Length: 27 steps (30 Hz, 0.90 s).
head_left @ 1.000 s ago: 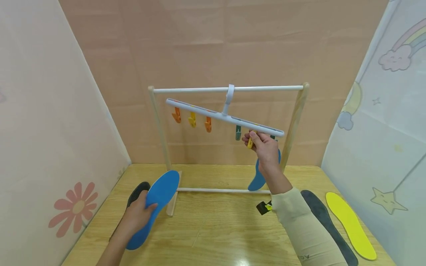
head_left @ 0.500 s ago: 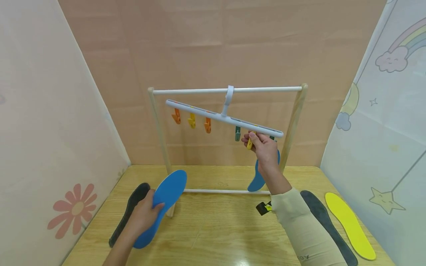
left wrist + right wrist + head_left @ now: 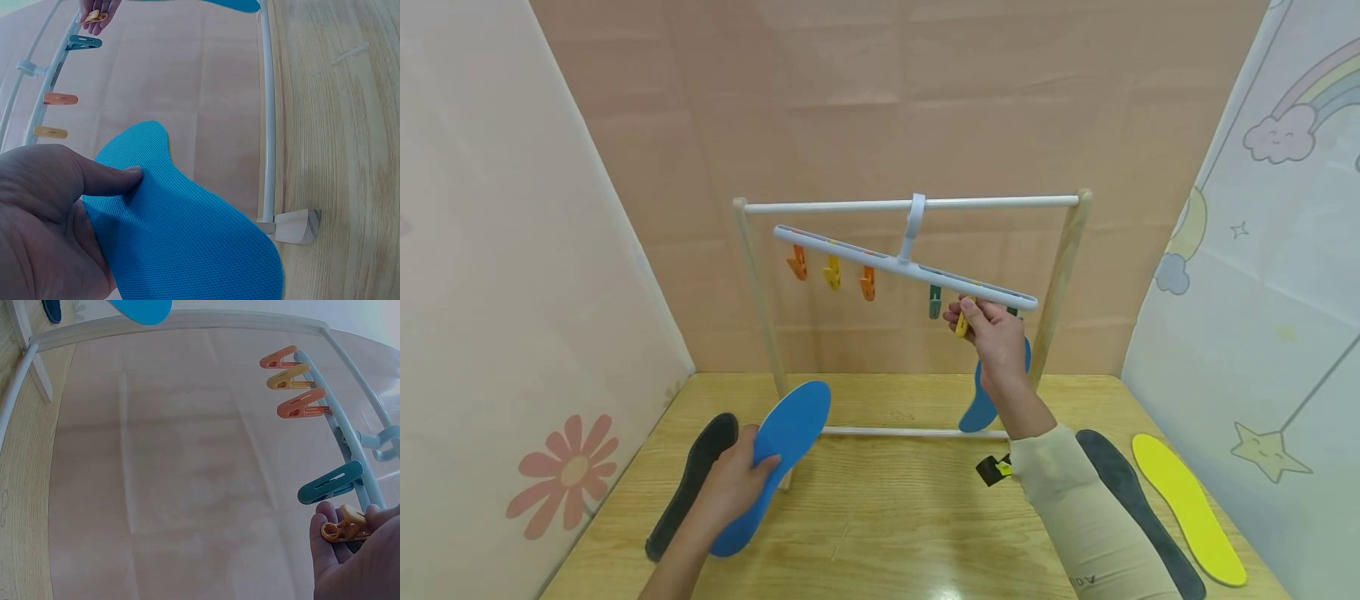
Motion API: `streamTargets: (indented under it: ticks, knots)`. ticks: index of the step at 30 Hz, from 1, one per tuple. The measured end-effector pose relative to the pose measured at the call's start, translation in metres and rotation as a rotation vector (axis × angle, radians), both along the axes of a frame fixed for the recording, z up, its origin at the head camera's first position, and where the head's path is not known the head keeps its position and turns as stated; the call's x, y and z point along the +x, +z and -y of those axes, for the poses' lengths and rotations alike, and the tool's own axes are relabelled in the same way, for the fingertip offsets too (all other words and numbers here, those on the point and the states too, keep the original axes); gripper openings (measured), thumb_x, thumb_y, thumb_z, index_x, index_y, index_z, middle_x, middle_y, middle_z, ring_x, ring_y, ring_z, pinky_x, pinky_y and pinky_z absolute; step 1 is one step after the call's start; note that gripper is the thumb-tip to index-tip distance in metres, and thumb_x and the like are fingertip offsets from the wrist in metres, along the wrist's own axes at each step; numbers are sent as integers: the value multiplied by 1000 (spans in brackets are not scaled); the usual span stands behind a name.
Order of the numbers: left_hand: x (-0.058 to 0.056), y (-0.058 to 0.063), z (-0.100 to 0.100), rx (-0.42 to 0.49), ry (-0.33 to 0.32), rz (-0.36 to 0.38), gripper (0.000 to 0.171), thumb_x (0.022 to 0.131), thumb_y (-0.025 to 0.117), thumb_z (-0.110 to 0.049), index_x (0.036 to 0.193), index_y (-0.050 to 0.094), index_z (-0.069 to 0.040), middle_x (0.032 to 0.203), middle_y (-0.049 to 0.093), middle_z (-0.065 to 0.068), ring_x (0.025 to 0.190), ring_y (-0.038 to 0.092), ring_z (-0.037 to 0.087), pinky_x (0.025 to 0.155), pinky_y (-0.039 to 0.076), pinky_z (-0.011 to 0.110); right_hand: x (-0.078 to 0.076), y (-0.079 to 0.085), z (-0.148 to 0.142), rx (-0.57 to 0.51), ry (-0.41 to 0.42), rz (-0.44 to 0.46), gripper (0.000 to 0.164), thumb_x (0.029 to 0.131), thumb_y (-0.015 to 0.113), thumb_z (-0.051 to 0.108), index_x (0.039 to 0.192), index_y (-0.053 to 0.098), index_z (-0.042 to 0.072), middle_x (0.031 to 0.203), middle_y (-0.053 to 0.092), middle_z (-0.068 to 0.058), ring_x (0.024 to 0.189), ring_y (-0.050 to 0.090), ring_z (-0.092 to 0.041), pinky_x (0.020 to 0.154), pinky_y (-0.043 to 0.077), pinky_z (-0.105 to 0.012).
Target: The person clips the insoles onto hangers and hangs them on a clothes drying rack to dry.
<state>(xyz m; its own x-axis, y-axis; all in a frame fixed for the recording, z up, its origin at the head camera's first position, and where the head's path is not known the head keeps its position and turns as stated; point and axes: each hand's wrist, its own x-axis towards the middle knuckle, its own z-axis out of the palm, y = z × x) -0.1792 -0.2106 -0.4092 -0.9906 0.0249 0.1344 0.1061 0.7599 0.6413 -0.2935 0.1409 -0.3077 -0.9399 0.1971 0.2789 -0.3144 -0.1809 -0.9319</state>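
My left hand (image 3: pixel 737 479) grips a blue insole (image 3: pixel 793 421) by its middle, raised above the table; in the left wrist view the thumb lies across the insole's textured face (image 3: pixel 187 231). Up at the hanger, my right hand (image 3: pixel 996 337) pinches a yellow clothespin (image 3: pixel 962 323) between thumb and fingers. That clothespin hangs from the light-blue hanger (image 3: pixel 850 251), which tilts down to the right. Beside it is a green clothespin (image 3: pixel 935 302). A second blue insole (image 3: pixel 980 408) hangs at the hanger's right end, partly hidden by my right hand and wrist.
The hanger hooks over the rack's white top bar (image 3: pixel 1000 202). Orange (image 3: pixel 868 284) and yellow clothespins (image 3: pixel 832 273) hang on its left half. A black insole (image 3: pixel 692 487) lies at left; a dark insole (image 3: pixel 1138 508) and a yellow one (image 3: pixel 1187 508) lie at right. A small black-and-yellow item (image 3: pixel 992 470) sits near the rack.
My left hand has moved to the right with the blue insole, uncovering more of the black insole at left. My right hand keeps its pinch on the yellow clothespin and has hardly moved.
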Motion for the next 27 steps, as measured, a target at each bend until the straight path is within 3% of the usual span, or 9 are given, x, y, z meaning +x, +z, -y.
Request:
streamTargets:
  ticks: [5,15,21,27]
  knots:
    - [0,-1,-3,-8,5,-2,43,98,65,-10,131,45,9,113,66,31,95,69,44,75,56,59,0,0,0,-5,5,-1,37,100,63,25,123,68,-4,107,73,-15,93,74,-16,92,57,-36]
    - [-4,2,-17,-1,3,14,45,100,63,-13,136,44,7,119,64,31,104,66,46,83,53,63,-1,0,0,-6,2,-6,37,100,65,25,121,68,-5,100,74,-8,90,75,-16,87,58,-30]
    - [-7,-1,-27,20,-17,-17,39,100,64,-12,131,48,5,116,65,27,104,66,44,84,53,61,-1,0,0,0,0,3,37,100,64,25,122,67,-5,99,74,-6,90,74,-15,86,59,-29]
    - [-7,4,-37,46,-34,-29,41,99,64,-11,132,48,5,120,64,29,108,65,46,87,52,63,-1,0,-1,-8,7,-10,38,99,65,25,121,67,-5,100,74,-8,90,75,-15,87,58,-31]
